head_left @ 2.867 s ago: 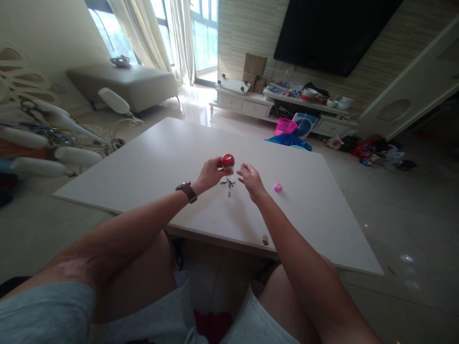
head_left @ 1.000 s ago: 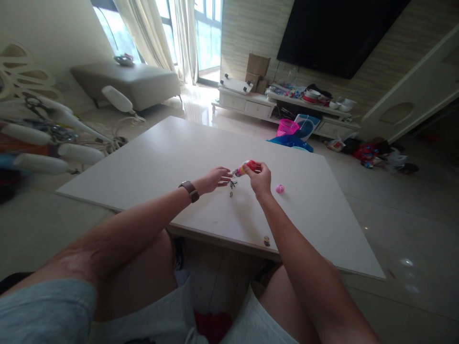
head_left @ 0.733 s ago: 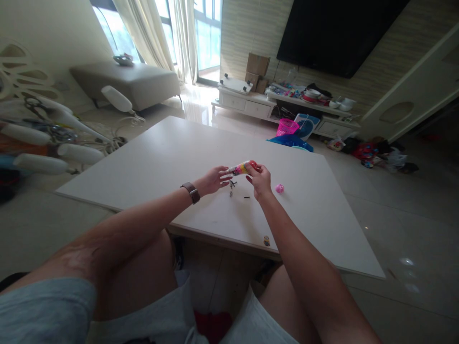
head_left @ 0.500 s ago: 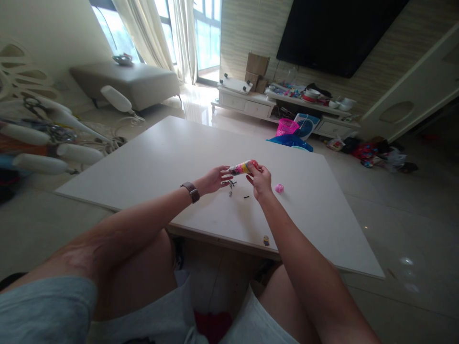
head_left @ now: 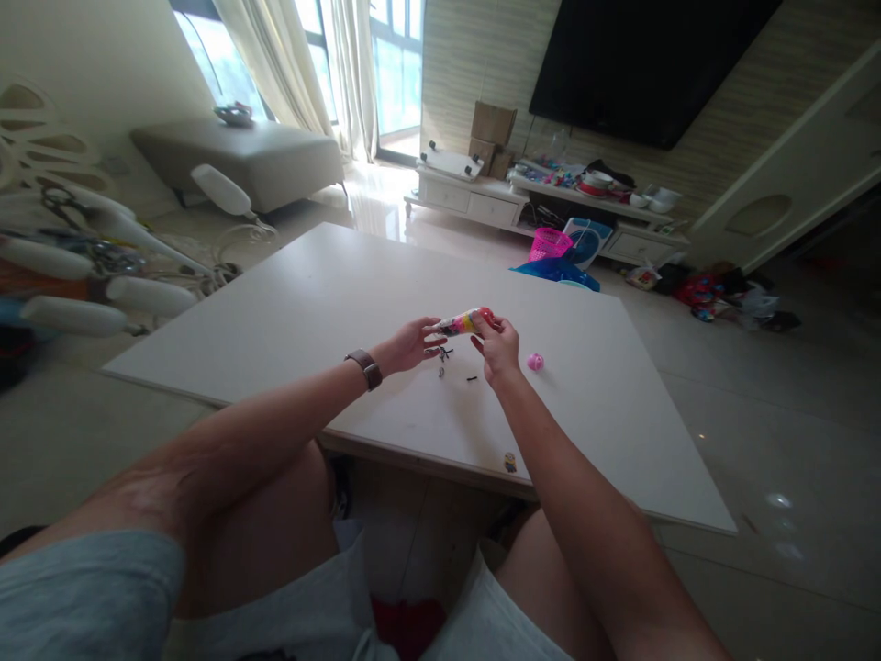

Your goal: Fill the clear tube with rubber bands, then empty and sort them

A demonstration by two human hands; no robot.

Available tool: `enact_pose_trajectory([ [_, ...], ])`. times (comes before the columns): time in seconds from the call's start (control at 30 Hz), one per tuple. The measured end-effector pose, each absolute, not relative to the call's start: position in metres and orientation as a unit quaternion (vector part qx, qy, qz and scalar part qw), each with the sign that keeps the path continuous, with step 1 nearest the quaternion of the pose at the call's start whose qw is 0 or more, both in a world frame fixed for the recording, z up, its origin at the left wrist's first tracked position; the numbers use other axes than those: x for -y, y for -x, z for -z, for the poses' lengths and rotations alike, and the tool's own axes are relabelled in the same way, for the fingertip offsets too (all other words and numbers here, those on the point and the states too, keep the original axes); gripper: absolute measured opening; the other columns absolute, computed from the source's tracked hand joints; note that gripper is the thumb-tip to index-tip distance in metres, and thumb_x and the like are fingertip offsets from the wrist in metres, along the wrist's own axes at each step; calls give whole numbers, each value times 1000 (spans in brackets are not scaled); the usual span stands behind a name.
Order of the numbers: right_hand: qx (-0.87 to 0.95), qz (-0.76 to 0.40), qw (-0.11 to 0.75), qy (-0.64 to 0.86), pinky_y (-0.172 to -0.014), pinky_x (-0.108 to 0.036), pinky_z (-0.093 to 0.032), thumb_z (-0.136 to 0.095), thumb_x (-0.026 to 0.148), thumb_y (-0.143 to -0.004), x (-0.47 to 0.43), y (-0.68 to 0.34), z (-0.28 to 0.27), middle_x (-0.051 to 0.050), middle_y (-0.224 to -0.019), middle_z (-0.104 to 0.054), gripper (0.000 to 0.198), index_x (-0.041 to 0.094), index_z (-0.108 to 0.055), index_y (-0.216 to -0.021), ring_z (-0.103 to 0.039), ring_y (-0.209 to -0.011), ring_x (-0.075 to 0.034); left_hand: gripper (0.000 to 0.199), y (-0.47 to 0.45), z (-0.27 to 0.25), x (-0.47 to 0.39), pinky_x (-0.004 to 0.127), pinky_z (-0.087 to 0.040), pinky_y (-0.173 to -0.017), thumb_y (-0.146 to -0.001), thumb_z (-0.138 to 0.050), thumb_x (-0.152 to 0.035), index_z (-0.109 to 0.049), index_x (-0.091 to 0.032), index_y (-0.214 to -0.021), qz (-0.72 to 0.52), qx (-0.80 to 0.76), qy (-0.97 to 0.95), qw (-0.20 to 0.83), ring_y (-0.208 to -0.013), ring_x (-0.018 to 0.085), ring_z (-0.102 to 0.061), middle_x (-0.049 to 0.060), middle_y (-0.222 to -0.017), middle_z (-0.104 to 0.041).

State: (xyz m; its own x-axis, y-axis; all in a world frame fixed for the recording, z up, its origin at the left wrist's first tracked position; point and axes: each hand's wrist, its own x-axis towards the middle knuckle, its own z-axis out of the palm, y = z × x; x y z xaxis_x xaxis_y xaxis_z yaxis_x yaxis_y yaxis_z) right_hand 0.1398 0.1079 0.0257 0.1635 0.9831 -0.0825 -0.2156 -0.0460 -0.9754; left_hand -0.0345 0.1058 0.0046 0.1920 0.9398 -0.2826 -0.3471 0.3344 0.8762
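Container [head_left: 460, 323] (pink, yellow and black inside), red end pinched in right hand [head_left: 501, 349], left hand [head_left: 405, 347] spread at its other.

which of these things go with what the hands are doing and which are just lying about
In use, it seems:
colourful container, held in the right hand
small dark pieces on the table
pink piece, perhaps

Lying about:
cartoon figure by the table's edge
pink basket
cardboard boxes

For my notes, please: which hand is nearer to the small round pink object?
Right: the right hand is just left of the pink object, not touching it; the left hand is farther left.
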Motion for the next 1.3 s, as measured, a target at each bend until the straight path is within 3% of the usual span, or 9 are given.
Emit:
enact_pose_trajectory([
  [0.33,517,-392,544,532,-84,-37,-55,-86,48,-58,-109,-141,-20,-7,-105,-69,55,20,-62,-99,-65,-92,-21,24,36,6,-110,31,-56,-75,-74,-72,-30,-62,-20,-93,-439,-528,-266,677,-86,20,-67,11,-108,-68],
  [0.53,481,-451,546,516,-79,-34,-55,-84,52,-61,-110,-138,-17,-4,-104,-67,53,21,-62,-98,-64,-92,-19,16,33,0,-105,31,-55,-76,-77,-69,-28,-65,-19,-89,-441,-451,-256,732,-90,21,-67,8,-101,-71],
  [0.73,406,-524,574,482,-77,-30,-57,-83,54,-64,-107,-137,-24,-2,-105,-65,50,22,-58,-95,-65,-98,-18,21,34,-7,-103,33,-55,-75,-75,-73,-28,-62,-22,-93,-477,-395,-248,745,-93,22,-68,4,-103,-68],
  [0.93,401,-494,591,496,-77,-29,-55,-85,53,-61,-106,-137,-28,-2,-106,-64,53,22,-59,-95,-64,-94,-17,35,29,-1,-108,28,-53,-71,-72,-77,-17,-59,-24,-101,-500,-437,-266,698,-80,16,-65,2,-92,-66],
  [1.3,430,-445,582,528,-79,-32,-55,-86,48,-59,-110,-141,-22,-3,-107,-65,53,22,-60,-97,-63,-96,-18,19,36,6,-112,28,-55,-71,-77,-73,-23,-59,-20,-89,-466,-518,-248,673,-84,18,-66,8,-101,-67],
])
